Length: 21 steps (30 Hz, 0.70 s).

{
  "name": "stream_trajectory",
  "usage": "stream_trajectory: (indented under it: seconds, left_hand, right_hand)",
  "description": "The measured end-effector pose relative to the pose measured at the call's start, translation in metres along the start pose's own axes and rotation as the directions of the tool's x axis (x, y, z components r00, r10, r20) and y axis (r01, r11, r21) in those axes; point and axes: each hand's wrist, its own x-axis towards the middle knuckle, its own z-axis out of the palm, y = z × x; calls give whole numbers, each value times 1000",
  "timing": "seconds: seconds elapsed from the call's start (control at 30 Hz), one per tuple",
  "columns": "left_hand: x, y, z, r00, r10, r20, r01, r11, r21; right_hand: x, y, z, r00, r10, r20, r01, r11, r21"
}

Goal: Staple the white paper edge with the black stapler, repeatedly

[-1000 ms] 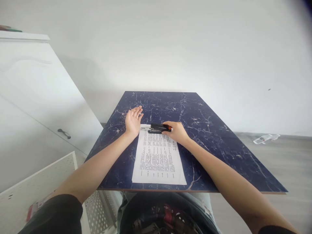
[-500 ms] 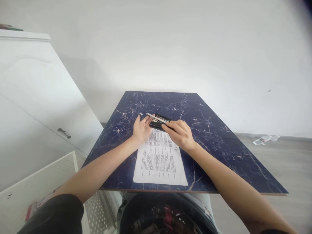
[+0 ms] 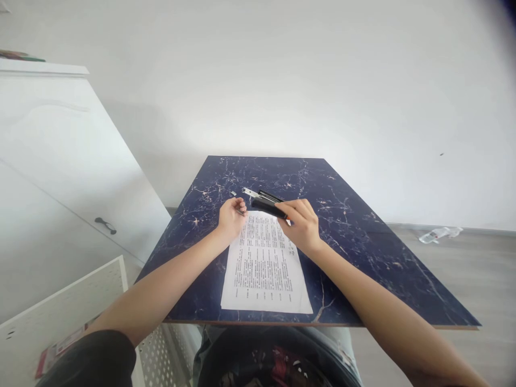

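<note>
My right hand (image 3: 302, 223) is wrapped around the rear end of a black stapler (image 3: 269, 207), held above the table. The stapler's metal magazine (image 3: 250, 192) sticks out to the left, apart from the black body. My left hand (image 3: 233, 219) is just left of the stapler, not touching it, with its fingers curled in. Something small and dark shows at those fingertips, too small to name. A small silvery piece (image 3: 233, 193), perhaps a staple strip, lies on the table beyond my left hand. Under the hands lie printed paper sheets (image 3: 264, 269).
The dark blue marbled table (image 3: 342, 258) stands against a white wall. At left are a white cabinet (image 3: 60, 145) with a dark handle and a white perforated basket (image 3: 92, 285). A clear plastic item (image 3: 439, 235) lies on the floor at right.
My left hand has drawn back from the stapler, and its spread fingers have curled in. The stapler has turned in my right hand, showing more of its black side.
</note>
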Motion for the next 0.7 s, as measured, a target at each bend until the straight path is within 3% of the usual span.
stream_trajectory:
  seconds: [0.1, 0.2, 0.27, 0.37, 0.43, 0.5, 0.53, 0.6, 0.7]
  left_hand:
    - [11, 2, -11, 991, 117, -64, -115, 993, 36]
    - [14, 9, -17, 926, 364, -97, -335, 914, 230]
    - [9, 17, -15, 817, 576, -26, -505, 736, 451]
    - [-9, 27, -7, 573, 768, 284, -746, 346, 570]
    - [-24, 28, 0, 386, 769, 509, -866, 112, 487]
    - [-37, 25, 5, 233, 691, 684, -927, -54, 371]
    - [-42, 23, 7, 179, 643, 744, -944, -101, 314]
    - [-49, 18, 9, 114, 572, 812, -963, -136, 231]
    - [-50, 13, 8, 98, 522, 847, -978, -107, 180]
  right_hand:
    - [5, 0, 1, 947, 300, -111, -299, 954, 34]
    - [7, 5, 2, 852, 516, -87, -507, 856, 105]
    - [7, 9, 5, 810, 586, -23, -576, 801, 162]
    - [5, 11, 10, 793, 598, 115, -607, 762, 225]
    - [4, 9, 15, 807, 555, 201, -590, 769, 247]
    - [1, 6, 20, 827, 498, 260, -556, 793, 248]
    - [0, 4, 23, 834, 475, 279, -541, 804, 248]
    - [-3, 1, 27, 846, 436, 306, -514, 819, 253]
    - [-5, -1, 32, 860, 400, 317, -483, 840, 248]
